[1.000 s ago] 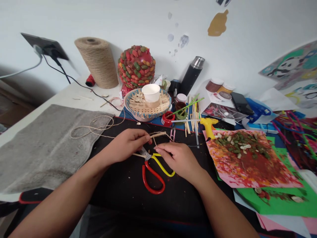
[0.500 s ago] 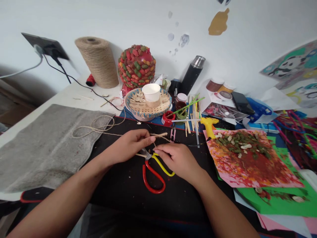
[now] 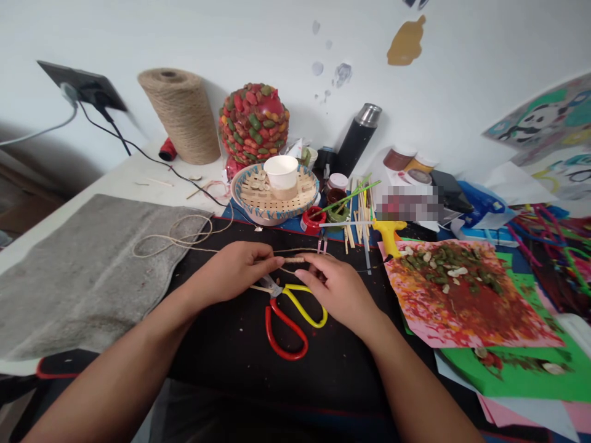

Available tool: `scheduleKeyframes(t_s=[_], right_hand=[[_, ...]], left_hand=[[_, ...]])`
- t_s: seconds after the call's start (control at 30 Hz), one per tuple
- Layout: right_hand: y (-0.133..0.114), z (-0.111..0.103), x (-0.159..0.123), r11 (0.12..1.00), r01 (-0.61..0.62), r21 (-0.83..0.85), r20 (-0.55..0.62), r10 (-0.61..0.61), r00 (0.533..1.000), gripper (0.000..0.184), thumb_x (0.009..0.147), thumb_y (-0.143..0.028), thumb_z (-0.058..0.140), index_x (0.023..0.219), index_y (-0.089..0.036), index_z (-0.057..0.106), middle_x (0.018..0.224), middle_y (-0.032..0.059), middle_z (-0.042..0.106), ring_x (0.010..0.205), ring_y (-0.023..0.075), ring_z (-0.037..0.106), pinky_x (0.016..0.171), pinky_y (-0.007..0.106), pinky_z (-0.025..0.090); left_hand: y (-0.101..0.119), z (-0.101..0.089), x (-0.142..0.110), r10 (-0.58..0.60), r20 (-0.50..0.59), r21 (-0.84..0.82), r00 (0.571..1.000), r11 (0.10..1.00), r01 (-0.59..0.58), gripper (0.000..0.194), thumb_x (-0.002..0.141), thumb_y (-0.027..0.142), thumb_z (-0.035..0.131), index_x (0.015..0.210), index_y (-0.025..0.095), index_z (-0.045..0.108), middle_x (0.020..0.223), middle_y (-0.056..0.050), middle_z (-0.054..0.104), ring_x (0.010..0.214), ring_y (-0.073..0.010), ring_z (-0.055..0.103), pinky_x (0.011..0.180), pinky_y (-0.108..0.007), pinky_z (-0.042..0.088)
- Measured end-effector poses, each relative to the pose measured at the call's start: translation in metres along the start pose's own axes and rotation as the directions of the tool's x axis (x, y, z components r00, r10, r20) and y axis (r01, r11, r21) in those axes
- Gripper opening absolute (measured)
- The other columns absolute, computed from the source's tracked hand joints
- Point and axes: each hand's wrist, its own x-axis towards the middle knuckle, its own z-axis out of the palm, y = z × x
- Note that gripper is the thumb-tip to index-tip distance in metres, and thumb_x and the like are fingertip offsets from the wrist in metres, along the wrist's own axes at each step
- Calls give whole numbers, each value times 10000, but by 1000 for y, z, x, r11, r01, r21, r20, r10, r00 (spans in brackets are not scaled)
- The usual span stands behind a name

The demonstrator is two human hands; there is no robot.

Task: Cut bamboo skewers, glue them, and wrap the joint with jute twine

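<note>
At the left of the frame a grey felt cloth (image 3: 83,271), matte and fuzzy, lies flat on the tabletop (image 3: 138,178), and loose loops of thin jute twine (image 3: 175,237) curl across its right edge. At the upper left stands the big cone of twine (image 3: 181,114), rough and tightly wound.

Just left of centre our left hand (image 3: 233,271) pinches one end of a short stick wrapped in twine (image 3: 293,259), thumb and forefinger closed on it. Our right hand (image 3: 339,289) meets it from the other side, fingertips closed on the far end of the same piece. The stick hangs just above the black mat (image 3: 231,344), right over the scissors (image 3: 289,314), whose smooth loop handles, one red and one yellow, lie open below.

We judge the wrap could loosen if either pinch eases, since the fibre is stiff and springy. The trailing strand running left could also snag on the cloth's nap and tug the piece askew. The scissor blades sit close under our knuckles, so a downward slip might nick a finger.

Above centre sit a woven basket (image 3: 252,206) holding a white paper cup (image 3: 281,172), and behind it a knobbly red and green ball (image 3: 255,120). Further right lie thin wooden sticks (image 3: 360,215), a yellow glue gun (image 3: 390,237) and a crusty painted sheet (image 3: 466,301).
</note>
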Motion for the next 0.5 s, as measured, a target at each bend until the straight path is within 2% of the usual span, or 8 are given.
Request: scheduleKeyframes(t_s=[0.07, 0.17, 0.33, 0.5], right_hand=[[3, -2, 1, 1000, -10, 24, -43, 11, 999, 279, 1035, -317, 651, 1282, -218, 736, 884, 34, 750, 721, 184, 682, 696, 313, 539], [4, -3, 1, 998, -17, 62, -79, 22, 997, 278, 1032, -317, 655, 1277, -213, 734, 866, 25, 718, 700, 170, 654, 698, 308, 534], [-3, 0, 0, 990, 26, 141, -11, -25, 1000, 252, 1010, -312, 691, 1238, -223, 749, 899, 21, 701, 696, 154, 637, 661, 291, 519], [-8, 5, -1, 950, 35, 309, -20, -30, 999, 252, 1008, -333, 691, 1221, -222, 766, 898, 27, 745, 712, 154, 661, 649, 271, 527]], left_hand=[[0, -1, 0, -5, 1, 29, 1000, 1000, 5, 502, 964, 615, 516, 695, 196, 579, 639, 34, 495, 621, -141, 448, 575, -267, 288], [0, -1, -1, 12, 29, -45, 1000, 999, -11, 504, 947, 626, 545, 687, 195, 560, 645, 39, 469, 629, -136, 433, 574, -253, 303], [3, -1, -1, 45, 8, -222, 999, 974, -42, 535, 919, 655, 593, 660, 198, 493, 642, 47, 385, 601, -121, 372, 547, -231, 299], [1, 4, 0, 54, -61, -324, 997, 943, -71, 555, 948, 677, 562, 683, 193, 494, 641, 53, 361, 580, -108, 337, 522, -221, 273]])
